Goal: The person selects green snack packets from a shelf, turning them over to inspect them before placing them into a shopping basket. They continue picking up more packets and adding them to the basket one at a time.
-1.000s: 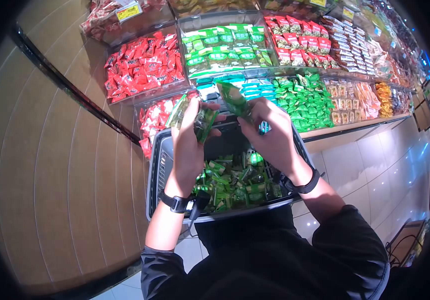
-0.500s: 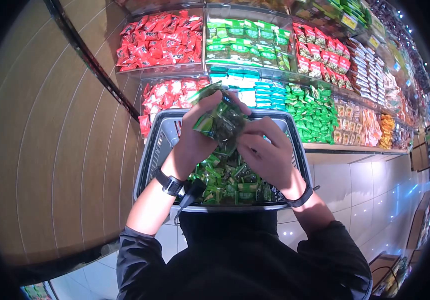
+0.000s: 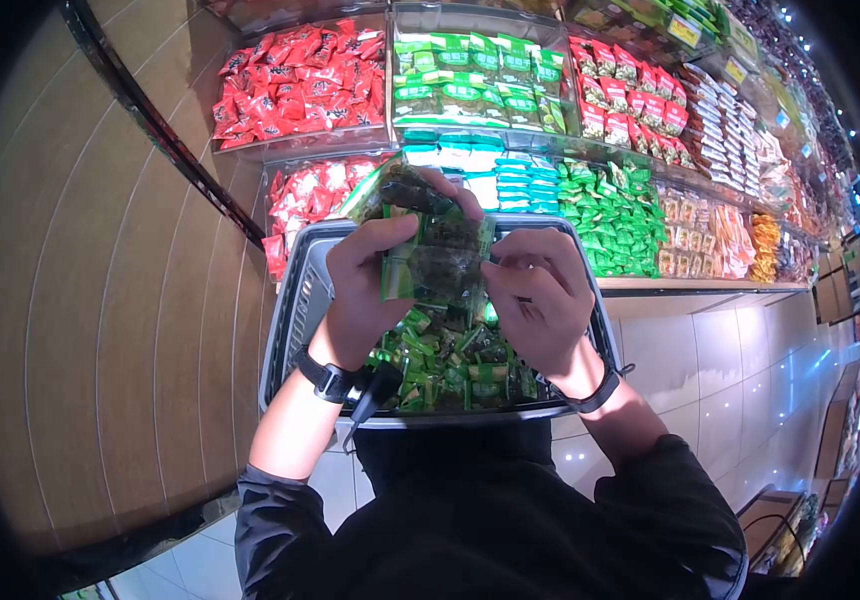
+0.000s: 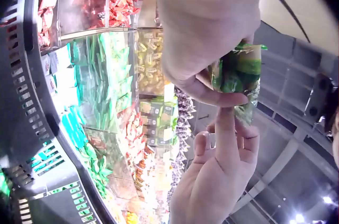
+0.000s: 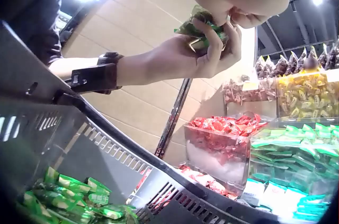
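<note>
Green-and-clear snack packets (image 3: 445,262) with dark contents lie in my left hand (image 3: 362,280), its thumb over the front one and its fingers behind. At least two overlap there, one sticking out at the upper left. My right hand (image 3: 547,305) pinches the right edge of the front packet between thumb and curled fingers. Both hands are raised over a grey basket (image 3: 278,340), which holds many similar green packets (image 3: 445,378). In the left wrist view, a packet (image 4: 238,73) shows between the left hand above and the right hand (image 4: 214,179) below.
Beyond the basket stand shelf bins of red packets (image 3: 300,85), larger green bags (image 3: 475,85), blue packets (image 3: 528,188) and small green packets (image 3: 610,220). A brown panelled surface (image 3: 140,330) is at the left. Tiled floor (image 3: 695,370) extends at the right.
The right hand's packet, held apart on the right a second ago, has come together with those in the left hand. The right hand has lowered to the packet's edge. The view has shifted slightly.
</note>
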Motion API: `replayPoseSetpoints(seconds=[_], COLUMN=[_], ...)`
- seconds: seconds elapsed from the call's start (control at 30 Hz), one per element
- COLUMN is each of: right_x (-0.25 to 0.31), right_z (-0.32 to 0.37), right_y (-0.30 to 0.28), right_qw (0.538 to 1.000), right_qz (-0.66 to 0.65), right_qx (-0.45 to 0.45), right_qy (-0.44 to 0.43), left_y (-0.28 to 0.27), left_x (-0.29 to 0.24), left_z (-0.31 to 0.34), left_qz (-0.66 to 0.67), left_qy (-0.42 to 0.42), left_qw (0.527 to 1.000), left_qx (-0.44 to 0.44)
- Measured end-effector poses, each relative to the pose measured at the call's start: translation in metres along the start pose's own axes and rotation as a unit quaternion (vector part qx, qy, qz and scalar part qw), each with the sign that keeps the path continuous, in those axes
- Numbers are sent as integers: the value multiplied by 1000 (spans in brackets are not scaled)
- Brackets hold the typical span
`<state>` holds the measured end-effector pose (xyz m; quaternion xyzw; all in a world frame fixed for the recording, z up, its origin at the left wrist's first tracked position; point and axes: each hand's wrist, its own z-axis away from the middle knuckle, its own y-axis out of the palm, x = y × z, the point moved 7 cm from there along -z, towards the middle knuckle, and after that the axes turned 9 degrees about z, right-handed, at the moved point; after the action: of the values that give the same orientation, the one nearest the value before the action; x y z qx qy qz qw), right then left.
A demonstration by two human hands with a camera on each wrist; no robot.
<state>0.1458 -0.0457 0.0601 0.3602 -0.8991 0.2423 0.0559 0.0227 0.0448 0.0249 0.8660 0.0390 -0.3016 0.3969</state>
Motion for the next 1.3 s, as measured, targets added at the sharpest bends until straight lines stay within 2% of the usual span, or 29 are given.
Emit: replayPoseSetpoints(seconds=[0.03, 0.17, 0.23, 0.27, 0.33, 0.43, 0.47, 0.53, 0.57, 0.6, 0.63, 0.67, 0.73, 0.83, 0.97, 1.03, 1.27, 1.3], right_x=[-1, 0, 2, 1, -1, -3, -3, -9, -9, -24, -36, -37, -49, -57, -56, -58, -56, -57], right_z=[2, 5, 4, 4, 6, 5, 3, -2, 0, 6, 14, 12, 19, 23, 21, 25, 24, 26], right_y=[-1, -3, -5, -6, -6, -7, -8, -4, -2, 6, 14, 12, 23, 27, 28, 30, 31, 31], right_qw=[1000, 1000, 1000, 1000, 1000, 999, 999, 997, 997, 976, 935, 936, 858, 840, 834, 815, 817, 815], right_qz=[-15, -11, -10, -7, -11, -11, -10, -44, -43, -136, -226, -224, -309, -321, -337, -375, -383, -377], right_qx=[-9, -3, -15, -19, -20, -41, -43, -19, -20, -2, 16, 16, 79, 99, 93, 99, 104, 106], right_qy=[2, -9, -19, -16, -10, 12, 14, 68, 68, 172, 272, 271, 402, 426, 427, 431, 418, 426], left_y=[4, 4, 20, 20, 8, 7, 11, 6, 1, -8, -12, -12, -16, -23, -24, -29, -26, -28], left_x=[-1, 3, -6, -5, 0, 2, 3, 3, 2, 5, 8, 11, 11, 13, 12, 15, 10, 12], left_z=[-1, -2, -2, -2, -3, -3, -3, -4, -4, -4, -3, -3, 1, 2, 2, 2, 2, 1], left_qz=[28, 39, 24, 24, 25, 57, 56, -8, -8, -16, -23, -22, -51, -89, -82, -59, -86, -63], left_qy=[8, -32, 39, 33, -15, -72, -76, -51, -51, -85, -119, -118, -96, -90, -102, -113, -119, -120], left_qw=[999, 998, 997, 997, 1000, 996, 996, 993, 993, 990, 986, 987, 976, 966, 960, 960, 954, 961], left_qx=[37, 35, 66, 69, -3, -3, -2, -103, -102, -107, -112, -110, -187, -226, -246, -249, -263, -243])
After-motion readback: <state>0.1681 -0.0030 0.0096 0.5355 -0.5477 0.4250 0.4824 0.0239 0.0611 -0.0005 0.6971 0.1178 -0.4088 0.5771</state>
